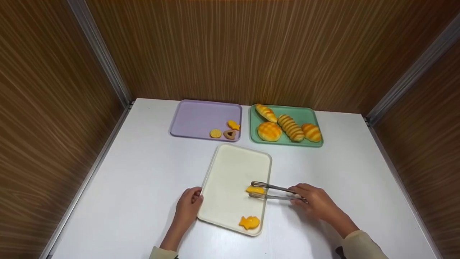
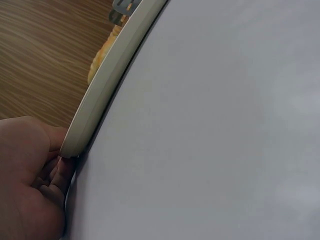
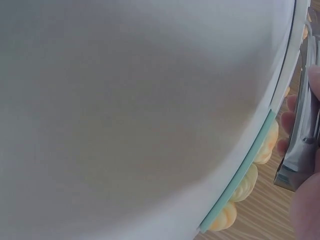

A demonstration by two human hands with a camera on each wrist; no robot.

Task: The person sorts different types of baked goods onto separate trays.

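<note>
A cream tray [image 1: 233, 169] lies lengthwise on the white table. My left hand [image 1: 187, 208] pinches its left rim near the front corner, thumb and fingers bent around the edge; the left wrist view shows this grip from close by. Metal tongs [image 1: 278, 187] are held in my right hand [image 1: 316, 202]. Their two tips sit on either side of a yellow fish-shaped cookie [image 1: 255, 189] at the tray's right side; whether they squeeze it I cannot tell. Another orange-yellow fish-shaped cookie [image 1: 249, 222] lies in the tray's front right corner.
Behind stands a purple tray [image 1: 201, 118] with a fish-shaped cookie [image 1: 233, 125], a round cookie [image 1: 215, 133] and a heart-shaped cookie [image 1: 229, 134]. Beside it, a green tray [image 1: 305, 112] bears several breads, including a long striped roll [image 1: 290, 127]. Wood-grain panels [image 1: 230, 50] enclose the table [image 1: 136, 172].
</note>
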